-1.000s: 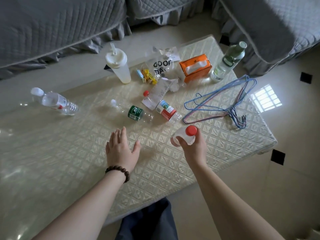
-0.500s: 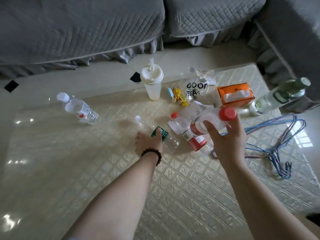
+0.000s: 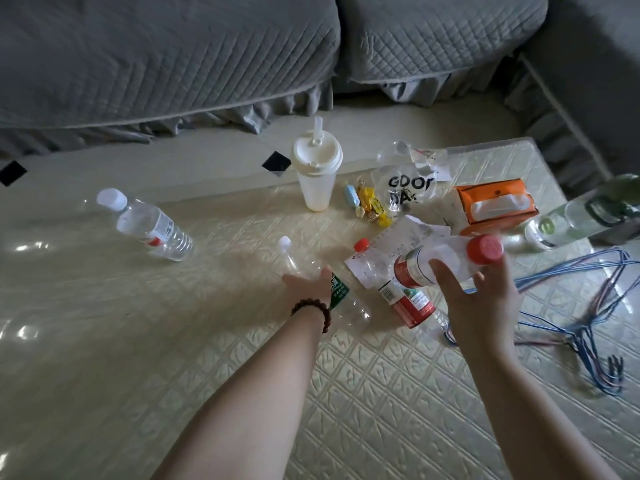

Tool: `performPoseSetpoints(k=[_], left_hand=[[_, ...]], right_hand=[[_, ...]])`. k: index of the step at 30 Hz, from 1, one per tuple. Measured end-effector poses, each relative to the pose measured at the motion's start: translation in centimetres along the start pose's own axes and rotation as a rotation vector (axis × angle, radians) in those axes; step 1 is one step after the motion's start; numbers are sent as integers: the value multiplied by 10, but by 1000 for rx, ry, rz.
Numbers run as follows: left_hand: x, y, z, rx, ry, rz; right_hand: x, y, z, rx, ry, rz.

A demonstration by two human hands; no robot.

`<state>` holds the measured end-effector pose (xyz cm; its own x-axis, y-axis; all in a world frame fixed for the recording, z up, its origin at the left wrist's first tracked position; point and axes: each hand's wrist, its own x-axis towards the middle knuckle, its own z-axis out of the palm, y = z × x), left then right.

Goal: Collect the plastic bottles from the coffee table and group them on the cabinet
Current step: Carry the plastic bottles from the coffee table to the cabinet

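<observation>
Several plastic bottles lie on the cream patterned coffee table (image 3: 173, 341). My left hand (image 3: 306, 284), a bead bracelet at its wrist, grips a clear green-label bottle (image 3: 338, 292) lying mid-table; its white cap points away from me. My right hand (image 3: 481, 303) holds a red-capped bottle (image 3: 446, 259) in the air above the table. Beneath it lies a second red-label bottle (image 3: 407, 301). A white-capped clear bottle (image 3: 149, 225) lies far left. A green-capped bottle (image 3: 581, 216) rests at the right edge.
At the table's back stand a lidded cup with a straw (image 3: 317, 174), sweets (image 3: 370, 202), a "GOOD DAY" plastic bag (image 3: 410, 188), a receipt (image 3: 405, 237) and an orange tissue box (image 3: 495, 206). Wire hangers (image 3: 588, 306) sprawl at right. A grey sofa (image 3: 173, 64) runs behind.
My left hand reached forward from the bare table onto the green-label bottle. My right hand lifted the red-capped bottle higher. The view shifted towards the sofa.
</observation>
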<state>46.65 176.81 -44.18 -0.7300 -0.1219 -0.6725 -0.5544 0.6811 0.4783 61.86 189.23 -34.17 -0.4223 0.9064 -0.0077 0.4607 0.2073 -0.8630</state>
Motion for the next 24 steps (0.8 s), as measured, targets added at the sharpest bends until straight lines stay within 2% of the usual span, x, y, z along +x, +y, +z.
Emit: performPoseSetpoints(k=[6,16,24], left_hand=[[-39,11,-52,-95,15,317],[-166,55,-195,-82,55,532],[-264,33,-268,-72,-23,776]], right_hand=[[-16,-29,-6,-2,-21,60],[-69,-152,-69,12,-45,71],[-142,-221,-138,-6,24,19]])
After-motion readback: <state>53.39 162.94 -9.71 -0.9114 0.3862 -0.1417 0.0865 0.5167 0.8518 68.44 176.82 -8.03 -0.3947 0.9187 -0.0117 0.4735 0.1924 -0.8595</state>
